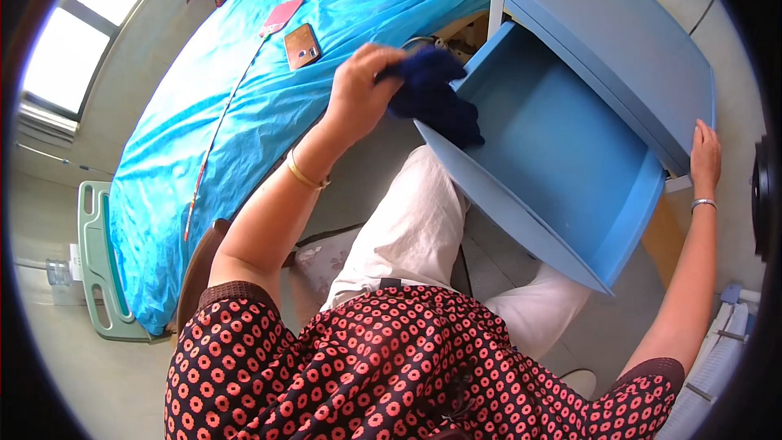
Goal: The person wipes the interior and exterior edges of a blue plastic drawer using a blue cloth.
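Note:
My left hand [362, 85] is closed on a dark blue cloth [436, 98], which hangs bunched at the left end of a drawer. That pulled-out blue drawer [554, 138] has a bare floor inside and belongs to a blue cabinet [619, 33]. Part of the cloth overlaps the drawer's left edge; whether it touches it I cannot tell. Over at the right, my right hand [705, 155] lies against the cabinet's side near its front corner, fingers stretched out and holding nothing.
A bed with a shiny blue cover [269, 114] stands at the left. On it lie a phone [303, 46] and a pink fly swatter [282, 16] with a long thin handle. A green bed-end board [102, 261] is at far left, a white radiator [713, 358] at lower right.

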Motion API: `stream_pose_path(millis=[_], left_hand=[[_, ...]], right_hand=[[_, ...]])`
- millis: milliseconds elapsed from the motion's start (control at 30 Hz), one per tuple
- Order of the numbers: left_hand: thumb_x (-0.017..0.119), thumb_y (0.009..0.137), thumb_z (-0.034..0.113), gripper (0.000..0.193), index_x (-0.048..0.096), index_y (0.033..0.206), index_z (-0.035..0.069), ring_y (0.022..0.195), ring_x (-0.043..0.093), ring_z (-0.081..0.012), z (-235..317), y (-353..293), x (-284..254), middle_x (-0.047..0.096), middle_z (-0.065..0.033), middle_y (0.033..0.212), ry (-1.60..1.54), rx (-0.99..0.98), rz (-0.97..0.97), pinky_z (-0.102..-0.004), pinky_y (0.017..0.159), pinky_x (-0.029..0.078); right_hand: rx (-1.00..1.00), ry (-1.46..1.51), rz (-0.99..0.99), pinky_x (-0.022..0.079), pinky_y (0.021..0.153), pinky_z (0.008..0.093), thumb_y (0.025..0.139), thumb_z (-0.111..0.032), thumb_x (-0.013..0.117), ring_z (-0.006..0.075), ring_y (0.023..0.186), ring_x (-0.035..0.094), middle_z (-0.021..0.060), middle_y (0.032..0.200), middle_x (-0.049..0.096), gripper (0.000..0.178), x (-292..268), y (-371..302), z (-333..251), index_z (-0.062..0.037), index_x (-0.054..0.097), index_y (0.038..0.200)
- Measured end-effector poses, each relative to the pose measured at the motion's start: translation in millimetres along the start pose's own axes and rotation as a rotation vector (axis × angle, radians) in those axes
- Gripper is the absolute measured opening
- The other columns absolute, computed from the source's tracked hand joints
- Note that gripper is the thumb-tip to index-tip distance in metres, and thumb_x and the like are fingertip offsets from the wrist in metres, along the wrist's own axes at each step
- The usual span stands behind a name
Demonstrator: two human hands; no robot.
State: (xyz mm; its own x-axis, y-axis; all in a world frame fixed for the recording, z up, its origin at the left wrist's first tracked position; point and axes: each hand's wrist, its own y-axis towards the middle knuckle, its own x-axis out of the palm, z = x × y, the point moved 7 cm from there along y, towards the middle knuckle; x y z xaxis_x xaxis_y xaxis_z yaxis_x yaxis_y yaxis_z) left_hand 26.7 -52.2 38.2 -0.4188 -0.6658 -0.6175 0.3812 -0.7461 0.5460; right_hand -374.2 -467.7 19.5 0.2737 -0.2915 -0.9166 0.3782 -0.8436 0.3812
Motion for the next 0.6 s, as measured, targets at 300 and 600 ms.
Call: stream_pose_path(millis=[300, 600], left_hand=[[0.061, 0.075, -0.003, 0.018, 0.055, 0.09, 0.006, 0.078, 0.056, -0.0072, 73.3, 0.1, 96.9, 0.058, 0.0006, 0.083, -1.134, -0.262, -0.014, -0.0211, 0.071, 0.046], [0.065, 0.065, 0.0, 0.027, 0.052, 0.089, 0.002, 0.082, 0.054, -0.026, 103.4, -65.7, 144.8, 0.055, -0.0109, 0.085, -0.764, -0.079, -0.112, -0.032, 0.073, 0.045]], right_hand=[[-0.409, 0.607, -0.229, 0.034, 0.095, 0.0313, 0.083, -0.021, 0.057, 0.0233, 0.113, 0.045, 0.01, 0.122, 0.048, 0.047, -60.1, -129.7, -215.9, -0.0048, 0.043, 0.124], [0.059, 1.411, -0.376, 0.037, 0.092, 0.0283, 0.081, -0.025, 0.064, 0.0166, 0.101, 0.049, 0.0087, 0.111, 0.053, 0.055, -16.1, -238.4, -239.7, 0.0058, 0.044, 0.121]])
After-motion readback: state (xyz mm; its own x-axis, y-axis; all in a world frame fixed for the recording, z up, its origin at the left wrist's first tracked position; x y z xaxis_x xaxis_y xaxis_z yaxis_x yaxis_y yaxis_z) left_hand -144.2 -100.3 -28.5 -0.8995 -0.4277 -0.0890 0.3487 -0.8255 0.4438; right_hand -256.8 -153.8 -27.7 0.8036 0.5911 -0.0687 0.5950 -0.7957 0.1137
